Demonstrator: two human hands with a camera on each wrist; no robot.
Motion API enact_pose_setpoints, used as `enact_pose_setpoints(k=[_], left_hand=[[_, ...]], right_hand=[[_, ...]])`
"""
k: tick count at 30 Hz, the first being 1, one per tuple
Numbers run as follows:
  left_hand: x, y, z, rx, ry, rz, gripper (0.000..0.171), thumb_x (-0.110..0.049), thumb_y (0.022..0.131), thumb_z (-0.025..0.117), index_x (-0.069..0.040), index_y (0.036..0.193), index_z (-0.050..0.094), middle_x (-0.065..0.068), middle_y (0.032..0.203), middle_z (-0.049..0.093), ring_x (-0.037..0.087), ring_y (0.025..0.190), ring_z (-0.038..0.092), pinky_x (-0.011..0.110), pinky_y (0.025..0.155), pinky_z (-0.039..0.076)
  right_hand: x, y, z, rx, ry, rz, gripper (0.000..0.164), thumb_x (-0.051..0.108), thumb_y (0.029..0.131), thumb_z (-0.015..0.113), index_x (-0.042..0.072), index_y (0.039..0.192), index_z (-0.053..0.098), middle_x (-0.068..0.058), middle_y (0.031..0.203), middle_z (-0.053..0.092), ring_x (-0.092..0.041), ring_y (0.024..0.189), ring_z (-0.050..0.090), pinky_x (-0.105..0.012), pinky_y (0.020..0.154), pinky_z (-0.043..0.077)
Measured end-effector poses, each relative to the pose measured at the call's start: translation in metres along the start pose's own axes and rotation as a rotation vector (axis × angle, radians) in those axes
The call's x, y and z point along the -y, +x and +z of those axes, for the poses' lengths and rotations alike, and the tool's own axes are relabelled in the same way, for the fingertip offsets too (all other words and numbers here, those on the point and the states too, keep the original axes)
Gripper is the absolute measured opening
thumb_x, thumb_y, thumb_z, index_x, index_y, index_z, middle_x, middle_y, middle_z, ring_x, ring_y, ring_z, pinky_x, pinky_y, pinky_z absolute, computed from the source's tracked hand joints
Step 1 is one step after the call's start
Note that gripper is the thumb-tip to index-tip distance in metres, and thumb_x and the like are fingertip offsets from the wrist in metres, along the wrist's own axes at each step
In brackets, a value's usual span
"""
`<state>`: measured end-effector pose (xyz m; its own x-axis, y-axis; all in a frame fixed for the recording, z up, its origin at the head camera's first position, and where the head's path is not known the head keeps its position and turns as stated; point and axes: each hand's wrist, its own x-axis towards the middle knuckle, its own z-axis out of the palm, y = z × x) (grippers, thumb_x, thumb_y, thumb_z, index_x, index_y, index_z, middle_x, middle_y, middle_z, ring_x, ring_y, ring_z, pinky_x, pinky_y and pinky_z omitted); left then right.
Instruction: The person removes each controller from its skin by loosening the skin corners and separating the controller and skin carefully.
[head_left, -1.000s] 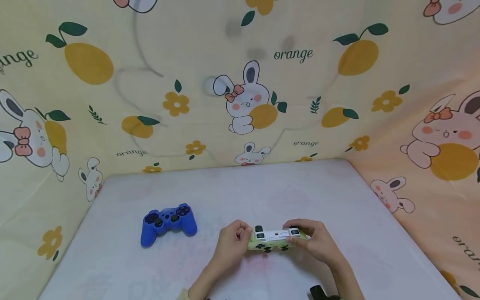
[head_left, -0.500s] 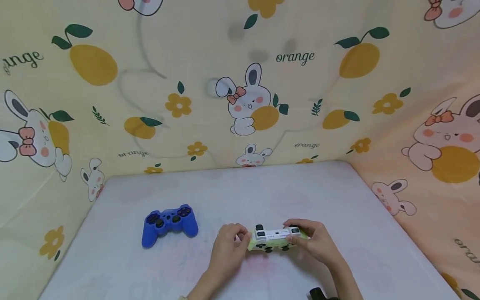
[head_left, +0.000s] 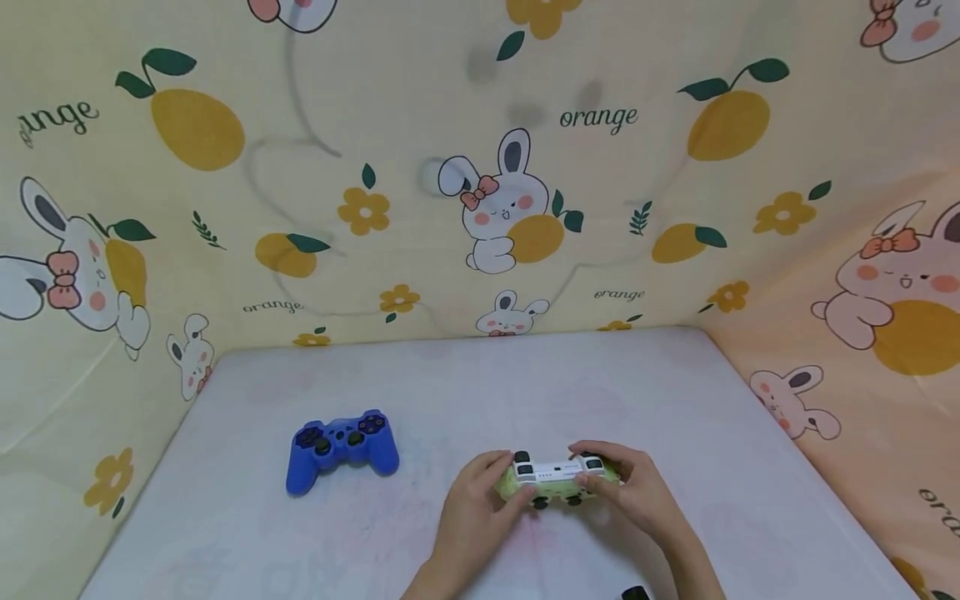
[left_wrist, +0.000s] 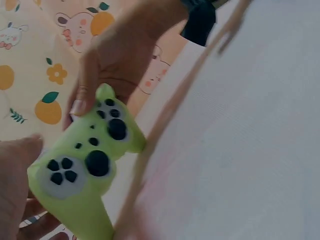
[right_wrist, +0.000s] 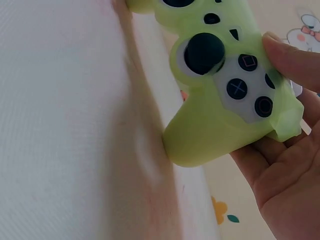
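Moved since the earlier frame: left hand [head_left: 480,508], which had its fingertips bunched at the tip of the green controller [head_left: 556,473] and now reaches further along it; head view also shifted a little, the whole scene sitting slightly further right
Unmoved: right hand [head_left: 645,492], keeping the same hold as before
Left grip: curled about the left end of the green controller, thumb on the near side, fingers along the far side
Right grip: pinching the right end of the same piece, thumb on the near side of the white upper edge, forefinger arched over to the shoulder buttons
Green controller, position: between the two hands, near the front of the table [head_left: 225,467], white upper edge turned upward, button face toward the person; whether its handles touch the table cannot be told
Green controller, finish: pale green over white, two black thumbsticks [right_wrist: 204,53], black direction pad [left_wrist: 62,170], dark round buttons, square, cross and circle marks legible in the right wrist view
Blue controller [head_left: 341,450]: one, lying face up on the table to the left of the hands, well apart from them, black sticks and buttons, handles toward the person
Wrist strap [left_wrist: 201,22]: dark, on the right wrist
Table: white surface, faint pink stains
Backdrop [head_left: 420,242]: cream cloth, printed rabbits, oranges, flowers and the word "orange"
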<state>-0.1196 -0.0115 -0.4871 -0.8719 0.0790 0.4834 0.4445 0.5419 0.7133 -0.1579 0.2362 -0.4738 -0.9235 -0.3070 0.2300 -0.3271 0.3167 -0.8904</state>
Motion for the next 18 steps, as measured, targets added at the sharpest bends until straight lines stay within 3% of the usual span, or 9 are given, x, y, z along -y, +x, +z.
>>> enact_pose_setpoints(k=[3,6,12,18], left_hand=[[0.002,0.001,0.0,-0.001,0.036,0.041,0.051,-0.038,0.086,0.076,-0.004,0.123,0.068,0.004,0.121,0.064,0.021,0.111,0.06,0.042,0.092,0.049],[0.005,0.004,-0.001,0.002,-0.008,0.066,0.049,-0.033,0.085,0.078,-0.004,0.123,0.068,0.005,0.121,0.065,0.022,0.112,0.061,0.042,0.093,0.048],[0.013,0.009,-0.001,0.043,-0.151,0.055,0.047,-0.027,0.085,0.079,-0.003,0.123,0.067,0.004,0.122,0.065,0.021,0.113,0.061,0.041,0.095,0.047],[0.017,0.011,0.0,0.048,-0.197,0.042,0.046,-0.027,0.086,0.077,-0.005,0.124,0.067,0.004,0.124,0.064,0.022,0.112,0.062,0.041,0.094,0.048]], right_hand=[[-0.001,0.0,0.0,-0.001,-0.007,0.015,0.039,0.017,0.084,0.08,0.008,0.121,0.069,-0.006,0.118,0.068,-0.017,0.11,0.059,-0.021,0.089,0.044],[0.001,0.001,-0.001,0.003,-0.006,0.025,0.04,0.018,0.085,0.079,0.008,0.122,0.068,-0.009,0.119,0.067,-0.018,0.109,0.059,-0.022,0.088,0.045],[0.003,0.001,-0.002,0.005,0.001,0.054,0.042,0.02,0.085,0.079,0.006,0.123,0.067,-0.011,0.12,0.066,-0.02,0.105,0.058,-0.026,0.083,0.048],[0.001,0.002,0.0,-0.009,0.01,0.039,0.041,0.018,0.086,0.077,0.006,0.124,0.067,-0.009,0.12,0.066,-0.021,0.103,0.059,-0.026,0.081,0.049]])
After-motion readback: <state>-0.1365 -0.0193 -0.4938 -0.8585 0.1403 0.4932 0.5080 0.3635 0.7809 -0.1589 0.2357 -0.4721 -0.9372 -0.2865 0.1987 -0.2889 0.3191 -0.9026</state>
